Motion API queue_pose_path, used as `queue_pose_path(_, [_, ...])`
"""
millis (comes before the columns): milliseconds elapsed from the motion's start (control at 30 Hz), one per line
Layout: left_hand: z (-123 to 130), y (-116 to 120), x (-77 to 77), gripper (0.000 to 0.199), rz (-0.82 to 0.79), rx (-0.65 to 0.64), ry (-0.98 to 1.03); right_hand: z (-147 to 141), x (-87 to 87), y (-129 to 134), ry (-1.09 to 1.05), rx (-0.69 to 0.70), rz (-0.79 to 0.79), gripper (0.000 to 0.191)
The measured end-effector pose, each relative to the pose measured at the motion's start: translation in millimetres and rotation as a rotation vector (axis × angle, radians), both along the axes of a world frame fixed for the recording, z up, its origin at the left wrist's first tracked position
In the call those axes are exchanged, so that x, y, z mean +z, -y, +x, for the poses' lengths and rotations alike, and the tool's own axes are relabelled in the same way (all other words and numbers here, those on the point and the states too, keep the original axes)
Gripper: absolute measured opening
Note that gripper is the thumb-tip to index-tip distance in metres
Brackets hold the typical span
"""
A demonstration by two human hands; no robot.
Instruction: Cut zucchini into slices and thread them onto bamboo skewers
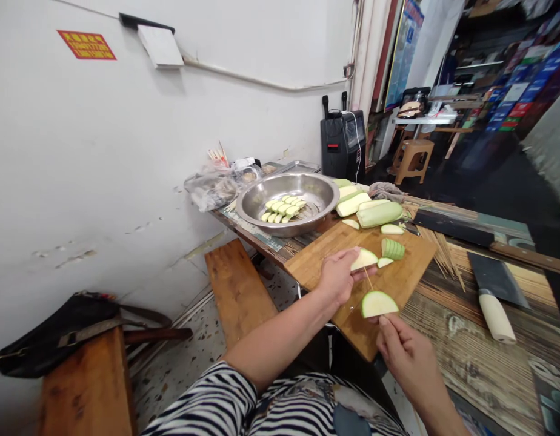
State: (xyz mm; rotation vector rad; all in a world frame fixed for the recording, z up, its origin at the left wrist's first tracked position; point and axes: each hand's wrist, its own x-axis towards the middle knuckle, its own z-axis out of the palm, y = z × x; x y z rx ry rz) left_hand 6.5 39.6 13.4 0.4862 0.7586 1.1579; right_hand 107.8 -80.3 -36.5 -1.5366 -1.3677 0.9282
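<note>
My left hand is closed on a pale half-round zucchini slice above the cutting board. A thin wooden skewer runs from that slice toward a second, green-edged zucchini slice nearer to me. The thumb and finger of my right hand pinch this second slice at its lower edge. Whether the skewer passes through it is hidden. Beyond my hands, a cut stack of zucchini slices leans on the board, with a few loose pieces around it.
A steel basin with skewered slices stands at the back left. Large zucchini pieces lie behind the board. Right of it are loose skewers, a white-handled cleaver and a wooden-handled knife. A bench stands left.
</note>
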Motion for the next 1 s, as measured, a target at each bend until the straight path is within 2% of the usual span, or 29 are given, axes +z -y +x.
queue_pose_path(200, [2, 0, -3.3, 0.012, 0.007, -0.005, -0.006, 0, -4.8, -1, 0.23, -0.084, 0.17, 0.038])
queue_pose_path(467, [4, 0, -4.4, 0.01, -0.007, 0.004, -0.019, -2, -4.7, -5, 0.157, -0.035, 0.149, 0.041])
queue_pose_path(733, [10, 9, -9.9, 0.012, -0.081, -0.092, -0.035, 1, 1.0, -12, 0.182, -0.054, 0.158, 0.036])
queue_pose_path(1000, [9, 10, -12.0, 0.013, -0.059, -0.118, -0.06, 0, -5.2, -13, 0.155, -0.058, 0.153, 0.036])
